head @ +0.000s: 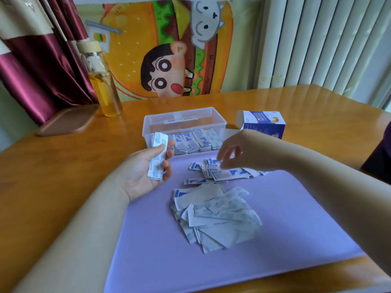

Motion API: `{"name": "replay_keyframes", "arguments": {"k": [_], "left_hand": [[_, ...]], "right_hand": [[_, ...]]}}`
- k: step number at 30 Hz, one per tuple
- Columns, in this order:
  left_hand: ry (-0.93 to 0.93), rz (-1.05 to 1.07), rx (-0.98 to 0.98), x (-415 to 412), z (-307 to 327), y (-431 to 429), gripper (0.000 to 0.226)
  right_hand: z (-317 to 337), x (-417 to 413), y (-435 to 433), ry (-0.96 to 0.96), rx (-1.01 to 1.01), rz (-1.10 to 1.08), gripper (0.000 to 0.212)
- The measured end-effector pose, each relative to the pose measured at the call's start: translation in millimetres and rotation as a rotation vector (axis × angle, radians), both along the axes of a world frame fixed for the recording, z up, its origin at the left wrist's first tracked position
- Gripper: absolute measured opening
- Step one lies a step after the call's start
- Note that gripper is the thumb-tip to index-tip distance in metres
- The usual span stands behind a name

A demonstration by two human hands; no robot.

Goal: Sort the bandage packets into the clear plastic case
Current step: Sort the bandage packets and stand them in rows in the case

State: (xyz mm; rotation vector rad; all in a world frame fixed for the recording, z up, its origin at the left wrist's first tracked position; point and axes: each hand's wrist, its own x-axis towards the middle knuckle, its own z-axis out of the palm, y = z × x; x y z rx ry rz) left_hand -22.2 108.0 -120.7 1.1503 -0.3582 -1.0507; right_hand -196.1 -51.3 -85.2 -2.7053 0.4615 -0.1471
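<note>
Bandage packets half sorted, one stack in hand beside the case.

The left hand lies palm up, its grip curled round a stack of bandage packets just before the clear plastic case, where a row of packets stands on edge. The right hand, blurred, reaches onto the far pile on the purple mat; whether its grip pinches a packet I cannot tell.

A mat is laid on the worktop. Loose packets are piled on it. Behind it the case is placed, a box to its right.
</note>
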Motion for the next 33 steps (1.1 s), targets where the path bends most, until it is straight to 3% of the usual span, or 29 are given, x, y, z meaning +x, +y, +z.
{"name": "replay_keyframes", "arguments": {"k": [2, 4, 7, 13, 15, 17, 21, 24, 27, 31, 33], "left_hand": [[0.014, -0.006, 0.007, 1, -4, 3, 0.023], [0.021, -0.008, 0.003, 4, -6, 5, 0.023], [0.043, 0.006, -0.022, 7, -6, 7, 0.022], [0.038, 0.011, -0.055, 8, -4, 7, 0.022], [0.029, 0.011, -0.053, 8, -4, 8, 0.021], [0.018, 0.013, -0.042, 9, -4, 7, 0.021], [-0.043, -0.081, 0.014, 4, -5, 7, 0.023], [-0.129, -0.266, 0.036, -1, -9, 9, 0.047], [-0.176, -0.310, 0.040, 1, -11, 11, 0.061], [-0.149, -0.277, 0.021, 0, -8, 12, 0.021], [-0.143, -0.231, 0.023, -1, -6, 12, 0.018]], "right_hand": [[8, 3, 32, 0.196, 0.030, 0.176, 0.023], [6, 9, 49, 0.295, -0.075, 0.258, 0.037], [-3, 22, 56, 0.325, -0.156, 0.250, 0.040], [-8, 38, 49, 0.366, -0.102, 0.169, 0.026], [-7, 39, 46, 0.302, -0.051, 0.135, 0.017], [-7, 40, 43, 0.113, 0.043, 0.075, 0.010], [-10, 49, 44, -0.342, 0.180, 0.084, 0.024], [-22, 60, 48, -0.395, 0.098, 0.099, 0.031], [-35, 68, 47, -0.402, 0.053, 0.095, 0.030], [-39, 66, 49, -0.410, 0.094, 0.103, 0.028], [-35, 62, 50, -0.414, 0.126, 0.100, 0.027]]}}
